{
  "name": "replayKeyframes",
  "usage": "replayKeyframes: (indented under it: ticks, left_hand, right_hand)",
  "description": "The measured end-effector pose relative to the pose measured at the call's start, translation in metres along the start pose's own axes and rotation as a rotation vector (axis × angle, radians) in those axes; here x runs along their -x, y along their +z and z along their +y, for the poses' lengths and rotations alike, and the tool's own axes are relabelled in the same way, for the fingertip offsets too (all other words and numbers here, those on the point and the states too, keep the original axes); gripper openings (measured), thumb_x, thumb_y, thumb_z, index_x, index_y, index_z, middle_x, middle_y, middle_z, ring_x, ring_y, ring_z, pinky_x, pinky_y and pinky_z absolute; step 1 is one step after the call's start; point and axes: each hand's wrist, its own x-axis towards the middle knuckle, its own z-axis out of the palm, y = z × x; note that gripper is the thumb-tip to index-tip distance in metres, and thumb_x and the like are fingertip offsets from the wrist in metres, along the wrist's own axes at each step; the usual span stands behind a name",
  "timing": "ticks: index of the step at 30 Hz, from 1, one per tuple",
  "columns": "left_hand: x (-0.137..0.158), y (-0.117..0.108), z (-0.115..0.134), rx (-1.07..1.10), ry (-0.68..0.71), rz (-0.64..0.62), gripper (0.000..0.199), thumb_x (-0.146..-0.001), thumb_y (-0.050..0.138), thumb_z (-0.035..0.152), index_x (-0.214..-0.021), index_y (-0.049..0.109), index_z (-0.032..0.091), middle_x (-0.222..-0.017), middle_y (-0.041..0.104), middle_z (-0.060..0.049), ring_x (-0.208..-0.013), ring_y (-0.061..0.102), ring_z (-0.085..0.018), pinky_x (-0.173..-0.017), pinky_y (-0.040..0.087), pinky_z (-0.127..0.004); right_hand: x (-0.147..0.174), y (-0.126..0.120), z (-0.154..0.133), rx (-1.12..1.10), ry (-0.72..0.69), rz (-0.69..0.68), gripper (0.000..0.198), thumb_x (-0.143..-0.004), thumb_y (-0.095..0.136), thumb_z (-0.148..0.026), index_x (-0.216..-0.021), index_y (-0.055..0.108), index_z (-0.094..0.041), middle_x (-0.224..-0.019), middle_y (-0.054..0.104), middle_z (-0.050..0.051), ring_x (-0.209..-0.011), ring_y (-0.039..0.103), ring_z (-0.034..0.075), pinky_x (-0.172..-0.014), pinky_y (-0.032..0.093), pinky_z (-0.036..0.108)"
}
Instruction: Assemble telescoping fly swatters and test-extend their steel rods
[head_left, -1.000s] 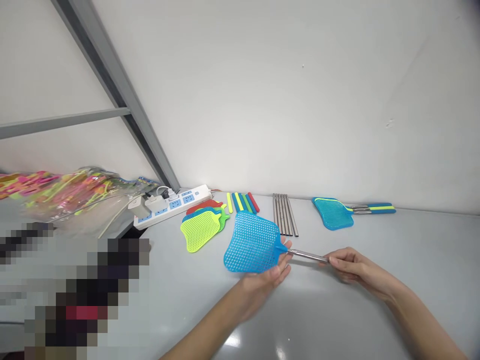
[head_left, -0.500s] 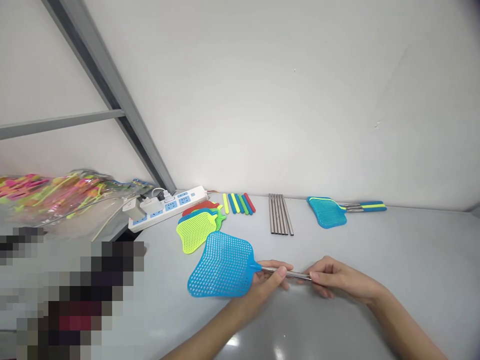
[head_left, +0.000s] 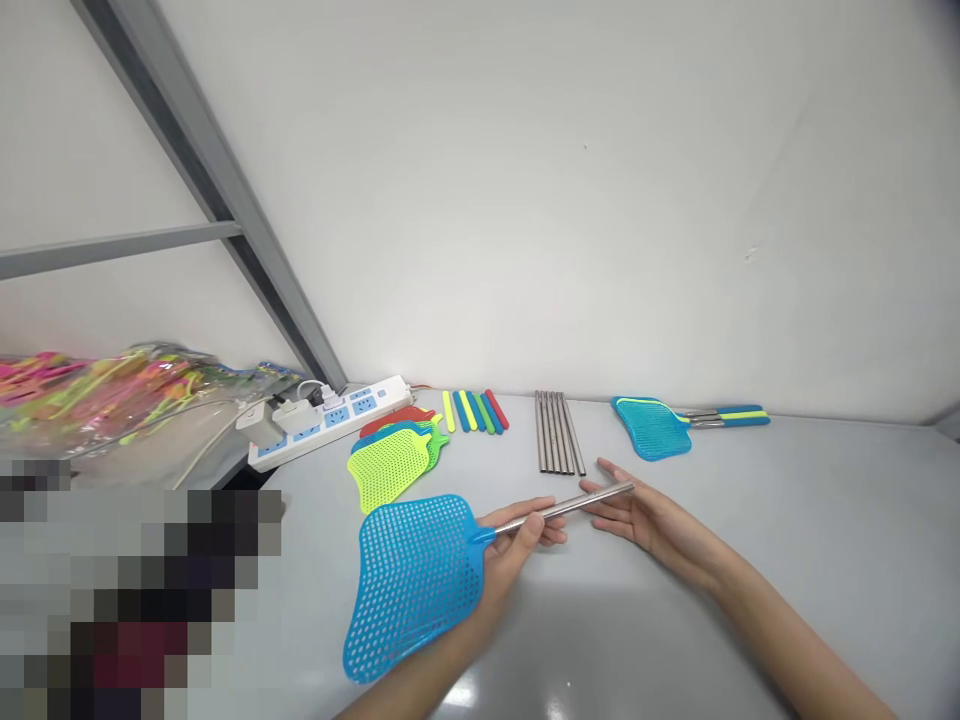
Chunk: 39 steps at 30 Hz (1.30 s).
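My left hand (head_left: 520,545) is closed around the metal rod of a blue fly swatter (head_left: 420,575), near where the rod joins the perforated head. The head hangs to the left over my forearm, and the rod slants up to the right. At its far end my right hand (head_left: 643,522) is open with fingers spread; the rod's tip overlaps the palm, and I cannot tell if they touch. Behind lie loose metal rods (head_left: 555,435), several coloured grip sleeves (head_left: 474,411) and a stack of swatter heads (head_left: 390,468), a yellow one on top.
Swatters with handles (head_left: 654,428) lie together at the back right. A white power strip (head_left: 330,420) with plugs stands at the back left, by a grey metal frame (head_left: 247,250). Clear bags of colourful items (head_left: 112,400) lie further left. A wall runs behind the grey table (head_left: 810,520).
My right hand has let go of the rod's end and opened. The swatter has tilted, its head moving down and left, its rod end rising.
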Motion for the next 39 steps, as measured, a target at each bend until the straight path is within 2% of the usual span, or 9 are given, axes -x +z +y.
replayKeyframes:
  ticks: [5, 8, 13, 18, 24, 33, 36, 39]
  left_hand:
    - [-0.003, -0.005, -0.01, 0.052, 0.048, 0.027, 0.026, -0.072, 0.057, 0.029, -0.092, 0.063, 0.013, -0.078, 0.067, -0.009, -0.07, 0.063, -0.019, -0.072, 0.048, -0.033]
    - [-0.003, -0.007, -0.011, 0.067, 0.018, 0.044, 0.026, -0.071, 0.057, 0.028, -0.092, 0.063, 0.013, -0.079, 0.067, -0.009, -0.073, 0.062, -0.02, -0.074, 0.047, -0.034]
    - [-0.003, -0.008, -0.006, 0.119, -0.035, 0.047, 0.027, -0.073, 0.056, 0.029, -0.094, 0.061, 0.012, -0.08, 0.067, -0.01, -0.075, 0.062, -0.02, -0.078, 0.046, -0.037]
    - [-0.002, -0.007, -0.003, 0.135, -0.064, 0.065, 0.027, -0.072, 0.056, 0.029, -0.093, 0.062, 0.012, -0.08, 0.067, -0.01, -0.075, 0.062, -0.021, -0.079, 0.045, -0.038]
    - [0.0, -0.009, -0.005, 0.111, -0.077, 0.044, 0.028, -0.074, 0.054, 0.03, -0.096, 0.061, 0.013, -0.082, 0.066, -0.01, -0.077, 0.061, -0.02, -0.08, 0.044, -0.037]
    - [0.003, -0.006, 0.008, 0.06, -0.147, -0.01, 0.028, -0.074, 0.054, 0.031, -0.094, 0.062, 0.014, -0.08, 0.066, -0.01, -0.077, 0.06, -0.019, -0.079, 0.043, -0.036]
    - [0.004, -0.005, 0.011, 0.049, -0.146, -0.022, 0.027, -0.072, 0.055, 0.031, -0.092, 0.063, 0.015, -0.079, 0.066, -0.009, -0.075, 0.06, -0.019, -0.079, 0.043, -0.035]
    - [0.004, -0.003, 0.008, 0.031, -0.116, 0.019, 0.027, -0.071, 0.056, 0.033, -0.089, 0.064, 0.014, -0.076, 0.066, -0.009, -0.07, 0.06, -0.018, -0.074, 0.045, -0.033]
  right_hand:
    - [-0.003, 0.0, 0.007, -0.068, -0.082, 0.079, 0.055, -0.076, 0.053, -0.028, -0.125, 0.029, -0.025, -0.099, 0.061, 0.005, -0.099, 0.054, 0.021, -0.09, 0.039, 0.039]
    - [-0.002, -0.004, 0.008, -0.068, -0.119, 0.164, 0.053, -0.075, 0.055, -0.028, -0.123, 0.032, -0.025, -0.105, 0.058, 0.006, -0.099, 0.054, 0.021, -0.089, 0.041, 0.038]
    - [0.003, -0.021, -0.002, -0.008, -0.138, 0.353, 0.044, -0.073, 0.055, -0.03, -0.115, 0.041, -0.026, -0.118, 0.05, 0.007, -0.099, 0.053, 0.026, -0.081, 0.047, 0.042]
    - [0.003, -0.037, -0.01, 0.017, -0.213, 0.403, 0.035, -0.075, 0.053, -0.029, -0.109, 0.046, -0.022, -0.115, 0.053, 0.008, -0.1, 0.053, 0.024, -0.084, 0.045, 0.038]
    - [-0.003, -0.034, -0.007, -0.027, -0.19, 0.299, 0.041, -0.076, 0.052, -0.025, -0.115, 0.04, -0.019, -0.098, 0.062, 0.01, -0.094, 0.057, 0.022, -0.088, 0.042, 0.037]
    - [-0.004, -0.027, -0.005, -0.093, -0.123, 0.165, 0.034, -0.077, 0.05, -0.026, -0.11, 0.048, -0.018, -0.113, 0.055, 0.009, -0.105, 0.049, 0.02, -0.089, 0.042, 0.032]
    - [-0.002, -0.019, -0.002, -0.071, -0.059, 0.063, 0.037, -0.079, 0.048, -0.028, -0.114, 0.047, -0.017, -0.112, 0.055, 0.01, -0.101, 0.052, 0.02, -0.09, 0.04, 0.034]
    - [0.001, -0.01, 0.0, -0.029, 0.019, -0.024, 0.04, -0.08, 0.045, -0.03, -0.117, 0.046, -0.015, -0.107, 0.057, 0.012, -0.095, 0.055, 0.021, -0.088, 0.04, 0.036]
